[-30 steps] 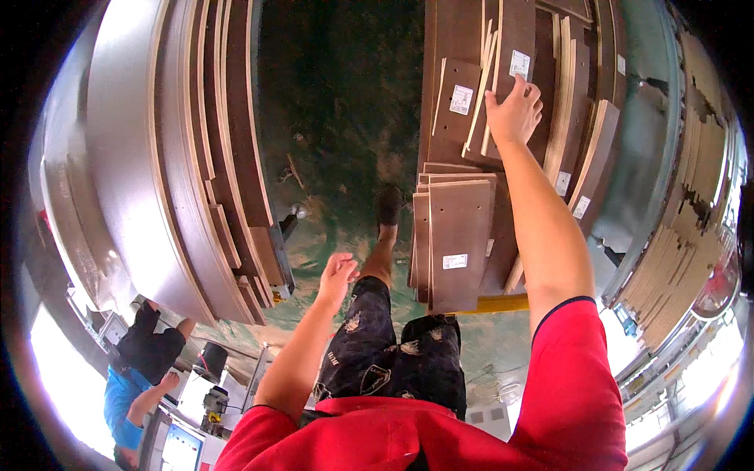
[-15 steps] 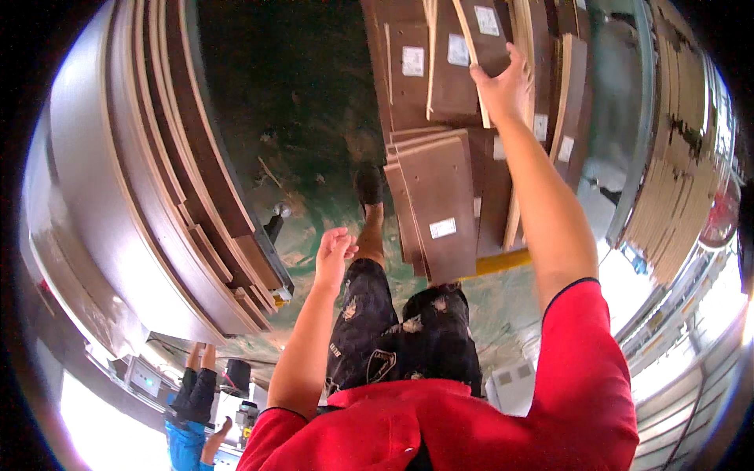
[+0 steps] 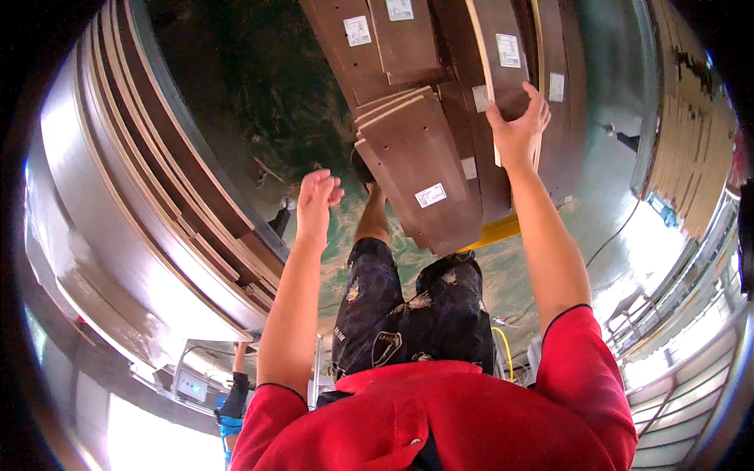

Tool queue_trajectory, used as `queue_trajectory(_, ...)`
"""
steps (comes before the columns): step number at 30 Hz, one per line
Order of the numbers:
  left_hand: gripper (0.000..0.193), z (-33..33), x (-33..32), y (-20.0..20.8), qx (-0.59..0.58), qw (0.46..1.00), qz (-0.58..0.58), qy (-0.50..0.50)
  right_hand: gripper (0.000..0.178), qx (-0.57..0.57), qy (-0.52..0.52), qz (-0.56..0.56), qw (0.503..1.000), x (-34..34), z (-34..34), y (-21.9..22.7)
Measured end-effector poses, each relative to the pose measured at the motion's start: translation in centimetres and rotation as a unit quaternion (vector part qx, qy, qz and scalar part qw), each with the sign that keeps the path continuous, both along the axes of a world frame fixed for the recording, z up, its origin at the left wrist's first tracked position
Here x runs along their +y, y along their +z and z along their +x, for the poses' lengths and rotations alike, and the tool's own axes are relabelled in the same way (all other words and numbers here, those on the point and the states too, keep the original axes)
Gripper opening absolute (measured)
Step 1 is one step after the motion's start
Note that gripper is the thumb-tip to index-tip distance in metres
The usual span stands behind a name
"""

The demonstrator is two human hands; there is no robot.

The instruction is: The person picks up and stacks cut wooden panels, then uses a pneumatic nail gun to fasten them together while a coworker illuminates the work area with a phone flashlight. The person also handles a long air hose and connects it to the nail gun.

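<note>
My right hand (image 3: 520, 129) grips the near end of a narrow brown board (image 3: 496, 35) with a pale edge and a white label. The thumb lies at the board's left edge, and the fingers reach over toward its right side. My left hand (image 3: 317, 200) is in the air left of the boards, fingers loosely curled and nothing in it. Between the hands lies a slanted stack of brown boards (image 3: 416, 149), the top one with small holes and a white label. More labelled brown boards (image 3: 404, 47) lie beyond it.
At left, long brown panels (image 3: 133, 196) are stacked high. A yellow bar (image 3: 499, 229) shows under the near end of the boards. Flat cardboard pieces (image 3: 695, 149) are piled at far right. Another person (image 3: 232, 404) is at lower left. My foot stands on the green floor (image 3: 314, 118).
My view has shifted, and the boards appear tilted. My right hand now sits lower in view, at the near end of the labelled board. My left hand has risen in view, its fingers looser.
</note>
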State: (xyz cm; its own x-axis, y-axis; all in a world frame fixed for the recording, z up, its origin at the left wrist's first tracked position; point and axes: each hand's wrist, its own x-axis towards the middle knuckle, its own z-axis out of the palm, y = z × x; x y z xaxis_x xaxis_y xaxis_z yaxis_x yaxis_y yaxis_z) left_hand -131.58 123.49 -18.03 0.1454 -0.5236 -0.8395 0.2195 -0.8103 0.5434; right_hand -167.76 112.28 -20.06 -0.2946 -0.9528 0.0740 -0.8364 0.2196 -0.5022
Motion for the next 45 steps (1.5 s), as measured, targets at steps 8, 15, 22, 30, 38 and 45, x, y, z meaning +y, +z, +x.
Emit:
queue_trajectory(8,0.046,-5.1,-9.7,-0.3,-0.141,0.979,-0.064,-0.136,0.066,0.016,0.022,-0.002,1.0,5.6,-0.1,-0.6)
queue_trajectory(15,0.082,-11.7,-20.0,-2.9,-0.205,0.946,0.006,-0.252,0.066,-0.044,-0.024,0.013,0.999,8.9,0.2,0.6)
queue_trajectory(22,0.061,-14.5,-22.8,-8.0,-0.081,0.98,0.145,-0.106,0.065,-0.094,-0.056,0.039,0.993,11.1,-0.5,1.4)
queue_trajectory(30,0.065,-15.2,-21.5,-8.7,-0.032,0.988,0.148,-0.023,0.067,-0.114,-0.057,0.044,0.991,11.0,-1.2,2.2)
queue_trajectory(38,0.063,-14.2,-20.9,-7.9,-0.029,0.993,0.1,-0.052,0.066,-0.11,-0.047,0.037,0.992,10.5,-2.0,2.0)
queue_trajectory(45,0.065,-13.7,-21.0,-6.5,-0.012,0.996,0.061,-0.058,0.066,-0.089,-0.031,0.074,0.993,11.2,-2.3,3.5)
